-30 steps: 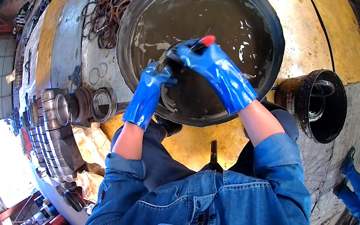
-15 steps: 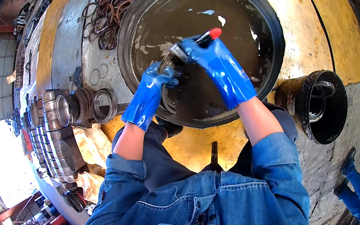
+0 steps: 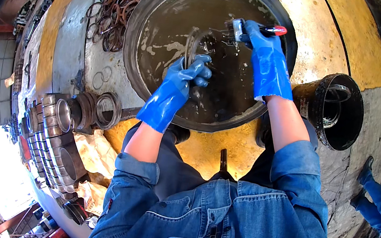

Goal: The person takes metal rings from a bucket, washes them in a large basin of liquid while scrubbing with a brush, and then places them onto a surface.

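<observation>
A wide dark basin [image 3: 132, 45] of murky brown liquid stands in front of me. My left hand [image 3: 184, 77], in a blue rubber glove, is closed round thin metal rings [image 3: 190, 48], held on edge over the liquid; how many is hard to make out. To the right, my right hand [image 3: 261, 43], gloved the same way, grips a paintbrush [image 3: 275, 30] with a black and red handle. The brush's metal-banded head points left, apart from the rings, and liquid drips near it.
Rusty rings [image 3: 124, 0] lie heaped left of the basin. Nearer are coiled clean rings [image 3: 108, 110] and stacked metal cylinders [image 3: 58, 142]. At right, a black bucket [image 3: 320, 110] tilts with shiny rings inside. Another person's legs [image 3: 379, 199] show at far right.
My right hand has swung the brush away from the rings, rightward and up. My left hand has moved slightly right and up, still holding the rings, which now show clearly.
</observation>
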Action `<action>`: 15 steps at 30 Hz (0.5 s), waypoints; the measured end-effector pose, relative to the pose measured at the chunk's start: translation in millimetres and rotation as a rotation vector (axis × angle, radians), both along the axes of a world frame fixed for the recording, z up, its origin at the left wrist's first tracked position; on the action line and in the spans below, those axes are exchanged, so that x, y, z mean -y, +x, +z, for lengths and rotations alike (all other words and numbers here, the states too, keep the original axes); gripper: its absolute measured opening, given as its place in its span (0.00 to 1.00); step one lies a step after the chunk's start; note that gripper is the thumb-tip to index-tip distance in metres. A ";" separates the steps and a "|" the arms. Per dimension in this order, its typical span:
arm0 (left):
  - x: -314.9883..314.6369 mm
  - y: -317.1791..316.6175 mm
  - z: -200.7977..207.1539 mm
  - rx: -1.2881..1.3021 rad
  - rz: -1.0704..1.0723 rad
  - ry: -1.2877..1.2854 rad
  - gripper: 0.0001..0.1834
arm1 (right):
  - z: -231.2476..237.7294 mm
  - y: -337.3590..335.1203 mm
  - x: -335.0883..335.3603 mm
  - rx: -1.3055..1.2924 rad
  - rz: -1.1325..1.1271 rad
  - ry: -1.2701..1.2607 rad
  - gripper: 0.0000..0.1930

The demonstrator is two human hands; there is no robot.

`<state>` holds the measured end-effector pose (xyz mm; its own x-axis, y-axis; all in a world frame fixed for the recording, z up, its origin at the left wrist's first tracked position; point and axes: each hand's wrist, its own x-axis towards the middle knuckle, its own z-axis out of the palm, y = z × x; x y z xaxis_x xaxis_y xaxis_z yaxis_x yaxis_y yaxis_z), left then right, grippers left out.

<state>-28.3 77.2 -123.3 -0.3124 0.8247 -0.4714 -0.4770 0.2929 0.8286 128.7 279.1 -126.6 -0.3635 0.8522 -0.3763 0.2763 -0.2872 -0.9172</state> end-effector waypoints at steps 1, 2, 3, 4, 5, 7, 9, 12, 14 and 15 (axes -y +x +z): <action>2.9 6.0 -8.2 -0.038 0.033 0.065 0.23 | 0.9 8.5 -2.3 -0.022 -0.029 0.020 0.18; 8.8 5.6 -16.1 -0.087 0.073 0.128 0.23 | 4.7 10.6 -2.7 -0.052 -0.045 0.035 0.17; 17.0 0.9 -34.8 -0.146 0.048 0.206 0.24 | 7.7 9.9 -2.8 -0.084 -0.051 0.048 0.17; 10.7 3.6 -32.9 -0.141 0.028 0.108 0.24 | 8.1 17.5 -6.8 -0.098 -0.068 0.066 0.17; 10.4 1.0 -23.8 -0.147 0.018 -0.001 0.24 | 6.5 17.3 -6.7 -0.121 -0.064 0.074 0.17; 19.9 -14.3 -21.9 -0.124 0.075 -0.045 0.26 | 6.1 9.0 -4.2 -0.178 -0.022 0.082 0.17; 23.7 -25.2 -4.8 -0.175 0.047 -0.121 0.26 | -0.8 -4.6 -3.5 -0.240 0.071 0.070 0.16; 29.4 -25.0 1.5 -0.313 0.057 -0.140 0.22 | -20.8 -36.9 7.5 -0.379 0.317 0.020 0.15; 47.7 -34.4 -0.1 -0.343 0.087 -0.173 0.20 | 0.9 -56.0 48.2 -0.393 0.580 0.097 0.19; 50.5 -44.1 -7.5 -0.368 0.033 -0.155 0.19 | 0.3 -65.6 58.4 -0.350 0.652 0.102 0.19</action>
<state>-72.3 26.7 -130.8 -0.5091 0.7393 -0.4407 -0.1676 0.4171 0.8933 63.1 220.7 -126.3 -0.8909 0.4477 -0.0762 0.0483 -0.0735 -0.9961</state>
